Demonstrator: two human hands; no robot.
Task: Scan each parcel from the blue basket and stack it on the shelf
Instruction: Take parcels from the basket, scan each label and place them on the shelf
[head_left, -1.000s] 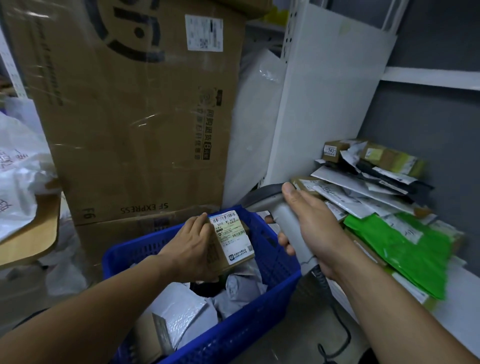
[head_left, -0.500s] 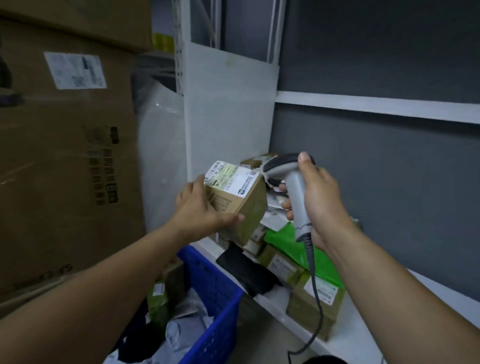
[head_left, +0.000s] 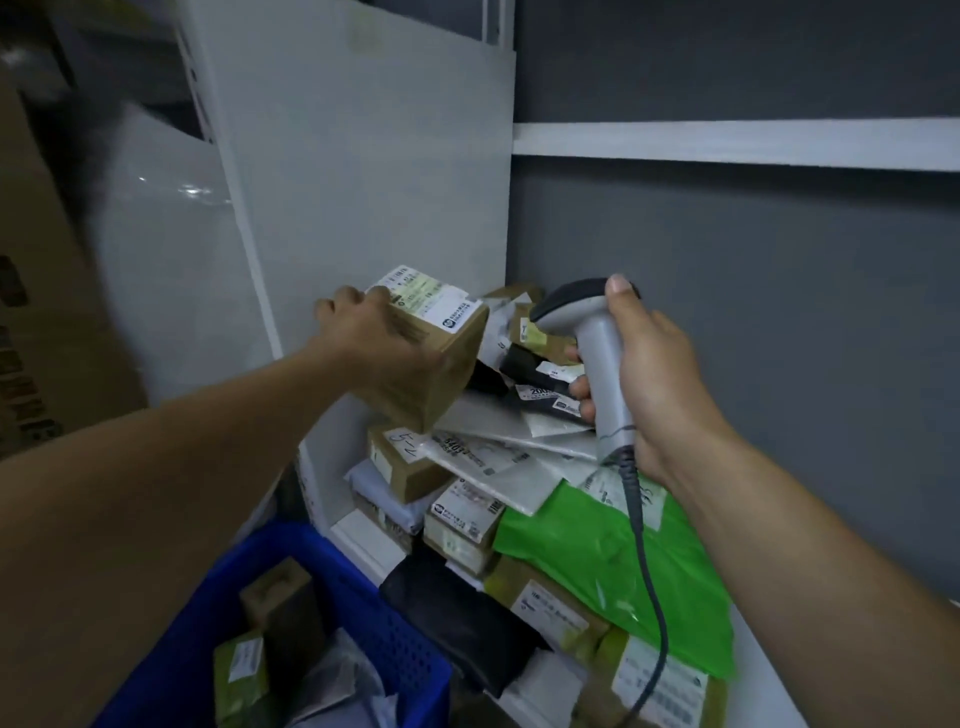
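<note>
Cardboard parcel, left hand, pile's left edge

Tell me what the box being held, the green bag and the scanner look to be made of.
The held box looks like brown cardboard, matte, judging by its colour and sharp folded edges, with a paper label. The green bag seems to be thin plastic film, shiny and creased. The scanner is likely moulded hard plastic, with a smooth grey handle and a darker head.

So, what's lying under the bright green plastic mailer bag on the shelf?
Brown cardboard boxes with white labels poke out beneath the green mailer bag along its lower edge. How far they run, and anything else there, is hidden by the bag.
</note>
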